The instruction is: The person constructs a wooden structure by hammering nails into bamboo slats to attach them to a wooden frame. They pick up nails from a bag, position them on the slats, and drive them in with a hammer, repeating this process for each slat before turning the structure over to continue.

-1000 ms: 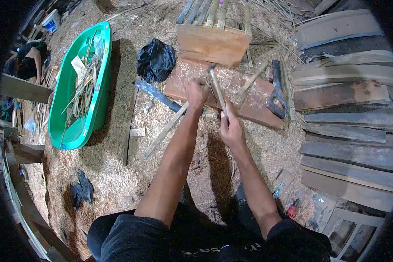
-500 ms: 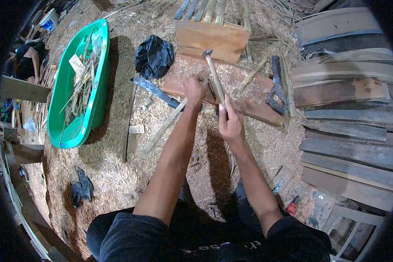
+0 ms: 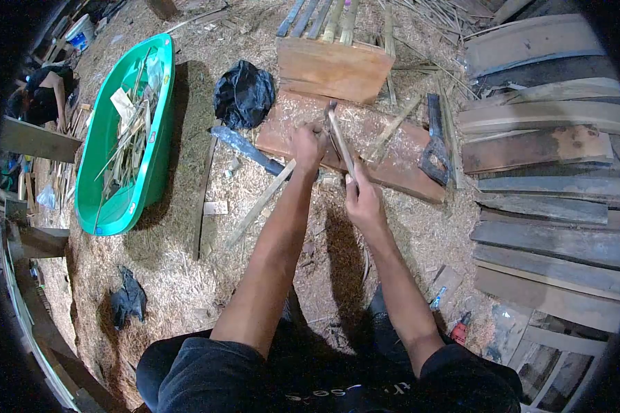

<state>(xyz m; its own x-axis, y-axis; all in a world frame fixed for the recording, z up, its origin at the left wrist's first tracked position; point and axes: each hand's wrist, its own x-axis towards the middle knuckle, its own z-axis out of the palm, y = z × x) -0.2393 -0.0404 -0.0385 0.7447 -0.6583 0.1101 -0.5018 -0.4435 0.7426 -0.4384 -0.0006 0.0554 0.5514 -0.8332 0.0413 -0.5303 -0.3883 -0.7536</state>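
My right hand is wrapped round the wooden handle of a hammer, gripping it low. The dark hammer head points away from me, over a reddish plank sprinkled with shavings. Just left of the hammer, my left hand is closed in a fist above the same plank; whatever it grips is hidden by the fingers. A handsaw with a whitish blade pokes out left of that hand, its handle partly behind the wrist. A thin wooden strip passes by the left forearm.
An upright board stands behind the plank, with slats beyond it. Another saw lies at the plank's right end. A black plastic bag, a green tub of wood scraps and stacked boards surround the spot. Another person is far left.
The hammer head has come down towards the plank, and its handle is tilted differently. My right hand has shifted slightly; my left fist stays in nearly the same place.
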